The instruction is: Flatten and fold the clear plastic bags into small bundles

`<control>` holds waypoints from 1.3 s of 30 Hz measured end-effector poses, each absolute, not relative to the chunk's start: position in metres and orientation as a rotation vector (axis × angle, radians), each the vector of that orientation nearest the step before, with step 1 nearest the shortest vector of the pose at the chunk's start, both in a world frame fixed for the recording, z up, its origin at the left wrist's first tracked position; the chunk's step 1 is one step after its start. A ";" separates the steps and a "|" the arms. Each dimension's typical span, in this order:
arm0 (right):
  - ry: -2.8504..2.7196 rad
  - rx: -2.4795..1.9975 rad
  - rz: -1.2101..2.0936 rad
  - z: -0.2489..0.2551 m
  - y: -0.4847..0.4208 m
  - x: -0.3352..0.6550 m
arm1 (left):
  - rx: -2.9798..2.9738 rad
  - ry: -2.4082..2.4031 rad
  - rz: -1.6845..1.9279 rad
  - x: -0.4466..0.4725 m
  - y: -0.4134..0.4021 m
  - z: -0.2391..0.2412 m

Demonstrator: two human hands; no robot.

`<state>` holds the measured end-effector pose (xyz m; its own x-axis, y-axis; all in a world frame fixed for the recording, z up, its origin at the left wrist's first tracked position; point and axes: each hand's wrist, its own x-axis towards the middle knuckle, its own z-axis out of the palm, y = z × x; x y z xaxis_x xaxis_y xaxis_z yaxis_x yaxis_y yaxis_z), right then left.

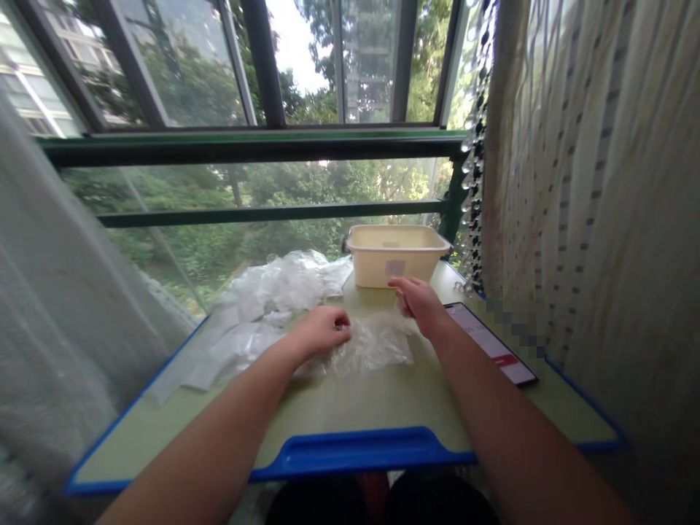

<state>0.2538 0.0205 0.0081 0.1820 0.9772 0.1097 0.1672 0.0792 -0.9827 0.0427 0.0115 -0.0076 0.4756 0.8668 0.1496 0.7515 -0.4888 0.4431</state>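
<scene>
A crumpled clear plastic bag lies on the table between my hands. My left hand is closed at the bag's left side, thumb and fingers curled together on the plastic. Higher up and to the right, my right hand is curled just in front of the cream plastic tub. Something pale shows under its fingers, blurred, and the bag's far right edge reaches close to it. The tub has a small label on its front wall, and its contents are hidden.
A heap of clear plastic bags covers the table's left back. A phone with a lit screen lies beside my right forearm. The table has a blue rim. Curtains hang at both sides, and windows stand behind.
</scene>
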 end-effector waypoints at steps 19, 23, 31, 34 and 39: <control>-1.794 -1.356 0.834 -0.012 0.019 0.244 | 1.910 1.052 0.944 0.052 0.004 0.003; -1.890 -1.352 0.396 -0.013 0.023 0.246 | 2.084 1.119 0.986 0.053 0.004 0.001; -1.801 -1.256 0.507 -0.014 0.021 0.242 | 2.089 1.169 1.141 0.051 0.011 -0.005; -1.745 -1.163 0.705 -0.014 0.019 0.239 | 2.164 1.217 1.130 0.047 0.011 -0.002; -1.650 -1.062 1.041 -0.007 0.012 0.235 | 2.123 1.246 1.002 0.049 0.008 0.001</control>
